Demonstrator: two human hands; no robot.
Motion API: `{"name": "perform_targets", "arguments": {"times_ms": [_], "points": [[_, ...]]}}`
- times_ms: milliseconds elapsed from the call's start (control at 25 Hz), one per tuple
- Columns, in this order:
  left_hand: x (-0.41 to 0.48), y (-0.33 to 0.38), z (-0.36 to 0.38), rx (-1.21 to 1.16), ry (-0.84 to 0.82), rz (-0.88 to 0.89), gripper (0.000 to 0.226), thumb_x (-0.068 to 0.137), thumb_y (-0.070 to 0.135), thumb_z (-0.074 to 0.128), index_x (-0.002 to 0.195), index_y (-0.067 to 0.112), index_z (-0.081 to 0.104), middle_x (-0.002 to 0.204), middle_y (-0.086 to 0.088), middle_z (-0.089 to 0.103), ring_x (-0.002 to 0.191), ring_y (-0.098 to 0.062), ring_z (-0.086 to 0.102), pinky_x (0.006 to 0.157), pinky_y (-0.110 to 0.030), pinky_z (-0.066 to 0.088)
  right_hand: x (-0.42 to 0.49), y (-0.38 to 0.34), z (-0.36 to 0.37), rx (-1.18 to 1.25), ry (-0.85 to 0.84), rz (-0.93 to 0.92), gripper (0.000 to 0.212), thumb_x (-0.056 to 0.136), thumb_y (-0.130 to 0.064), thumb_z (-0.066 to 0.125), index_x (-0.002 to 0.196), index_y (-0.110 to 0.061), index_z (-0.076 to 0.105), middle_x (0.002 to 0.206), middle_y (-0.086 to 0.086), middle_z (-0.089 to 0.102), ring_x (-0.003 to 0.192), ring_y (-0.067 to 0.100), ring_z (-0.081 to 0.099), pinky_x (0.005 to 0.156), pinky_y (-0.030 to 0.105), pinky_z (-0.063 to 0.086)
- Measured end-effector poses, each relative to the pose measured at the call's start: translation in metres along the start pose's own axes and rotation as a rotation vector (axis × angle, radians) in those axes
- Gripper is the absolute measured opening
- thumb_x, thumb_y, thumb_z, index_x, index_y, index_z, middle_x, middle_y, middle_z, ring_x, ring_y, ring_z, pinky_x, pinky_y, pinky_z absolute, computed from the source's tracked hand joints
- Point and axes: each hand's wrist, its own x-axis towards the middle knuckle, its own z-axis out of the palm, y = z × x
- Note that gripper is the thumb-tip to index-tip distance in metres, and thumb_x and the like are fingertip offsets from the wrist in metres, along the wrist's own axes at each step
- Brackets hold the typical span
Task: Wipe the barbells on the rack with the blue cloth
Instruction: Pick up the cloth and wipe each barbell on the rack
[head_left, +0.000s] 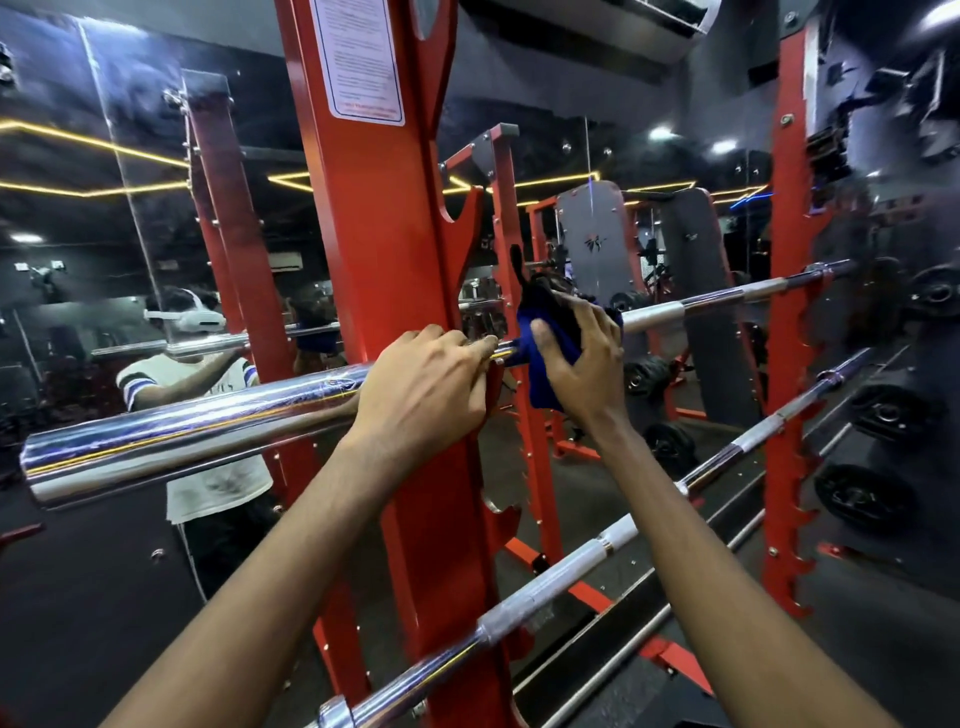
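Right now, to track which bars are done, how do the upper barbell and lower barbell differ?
The upper barbell is gripped by the left hand, and the right hand holds the blue cloth round it; the lower barbell is untouched. The upper barbell sits higher on the red rack than the lower barbell. Both are chrome.

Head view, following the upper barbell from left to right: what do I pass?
Upper barbell sleeve → left hand gripping it → blue cloth in the right hand → bare shaft → far red upright.
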Motion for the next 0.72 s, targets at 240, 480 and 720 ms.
{"name": "perform_targets", "arguments": {"times_ms": [240, 480, 720], "points": [[0.001, 0.005, 0.003, -0.017, -0.039, -0.021, 0.064, 0.099, 0.065, 0.028, 0.135, 0.025, 0.062, 0.123, 0.002, 0.071, 0.108, -0.022, 0.064, 0.091, -0.038, 0.049, 0.006, 0.025, -0.005, -0.034, 0.026, -0.035, 0.043, 0.096, -0.042, 0.06, 0.132, -0.019, 0.06, 0.127, -0.005, 0.062, 0.121, 0.018, 0.054, 0.106, 0.043, 0.046], [0.01, 0.01, -0.001, -0.026, -0.08, -0.037, 0.055, 0.097, 0.062, 0.036, 0.118, 0.023, 0.07, 0.108, 0.002, 0.074, 0.1, -0.02, 0.064, 0.082, -0.035, 0.049, 0.015, 0.025, -0.005, -0.024, 0.066, 0.096, 0.045, 0.091, -0.048, 0.055, 0.129, -0.024, 0.06, 0.124, -0.001, 0.061, 0.12, 0.023, 0.052, 0.102, 0.049, 0.047], [0.03, 0.04, -0.003, 0.045, -0.136, -0.068, 0.043, 0.101, 0.051, 0.038, 0.097, 0.016, 0.062, 0.097, -0.002, 0.068, 0.09, -0.024, 0.065, 0.062, -0.032, 0.034, 0.025, 0.047, -0.008, -0.028, 0.106, -0.066, 0.036, 0.09, -0.037, 0.062, 0.124, -0.025, 0.061, 0.114, -0.008, 0.063, 0.111, 0.022, 0.059, 0.096, 0.05, 0.051]]}}
